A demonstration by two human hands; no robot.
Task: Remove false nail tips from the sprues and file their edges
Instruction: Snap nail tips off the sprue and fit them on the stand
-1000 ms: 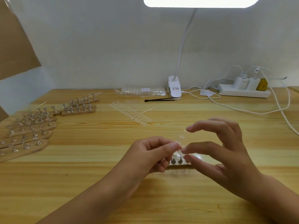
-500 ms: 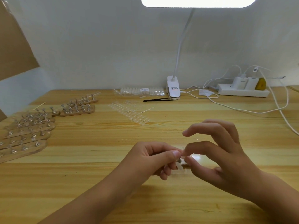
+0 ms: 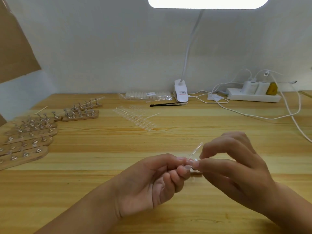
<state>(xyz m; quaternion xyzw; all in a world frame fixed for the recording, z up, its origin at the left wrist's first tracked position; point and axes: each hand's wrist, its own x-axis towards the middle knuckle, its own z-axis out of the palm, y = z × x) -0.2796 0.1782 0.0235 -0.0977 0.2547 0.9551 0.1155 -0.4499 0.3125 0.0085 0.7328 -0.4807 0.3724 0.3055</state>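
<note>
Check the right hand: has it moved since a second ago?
Yes. The right hand has shifted slightly down the frame toward the person, away from the lamp clip.

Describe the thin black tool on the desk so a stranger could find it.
Find the white clip lamp at the back of the wooden desk. At its clip's foot the thin black tool lies flat, pointing left. It alone is dark; its neighbours are clear or white.

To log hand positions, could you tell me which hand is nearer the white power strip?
Right. The right hand lies in front of the power strip; the left hand is further to its left.
</note>
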